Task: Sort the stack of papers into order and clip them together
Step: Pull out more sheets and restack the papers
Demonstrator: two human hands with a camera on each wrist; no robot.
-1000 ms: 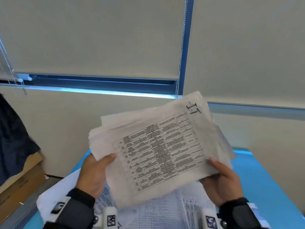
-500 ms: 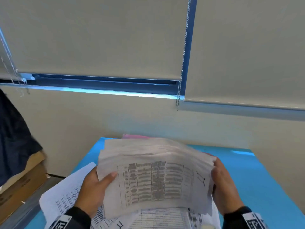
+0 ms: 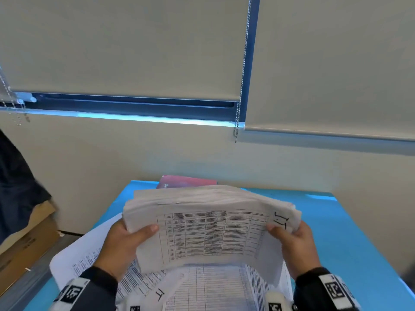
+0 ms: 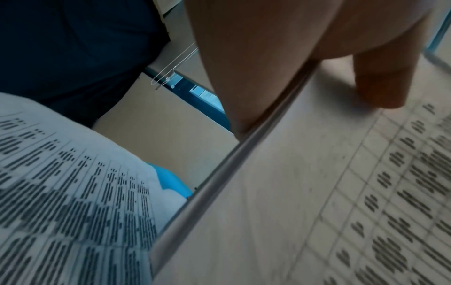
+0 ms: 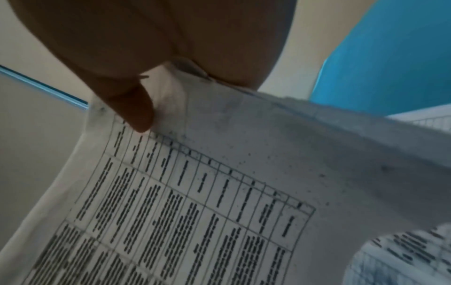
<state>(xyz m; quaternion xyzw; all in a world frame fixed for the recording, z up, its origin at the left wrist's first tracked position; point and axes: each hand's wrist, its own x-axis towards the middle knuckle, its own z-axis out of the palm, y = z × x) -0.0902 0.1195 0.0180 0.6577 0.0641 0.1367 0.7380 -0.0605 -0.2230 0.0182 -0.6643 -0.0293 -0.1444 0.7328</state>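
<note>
A thick stack of papers [image 3: 208, 227] hangs in the air over the blue table [image 3: 350, 232], its top sheet printed with a table and a handwritten number at the right. My left hand [image 3: 125, 241] grips the stack's left edge, thumb on top. My right hand [image 3: 294, 241] grips the right edge the same way. The left wrist view shows the stack's edge [image 4: 244, 150] pinched under my thumb [image 4: 380, 83]. In the right wrist view my thumb [image 5: 131, 108] presses the top sheet [image 5: 219, 183]. No clip shows.
More printed sheets [image 3: 202, 288] lie spread on the table under the stack, some hanging over the left edge. A pink booklet [image 3: 186, 181] lies at the table's far side by the wall. A cardboard box [image 3: 24, 245] stands at the left.
The stack has come down from a raised, tilted position to level and low over the table, and its sheets look more squared up. Both hands kept their grip throughout.
</note>
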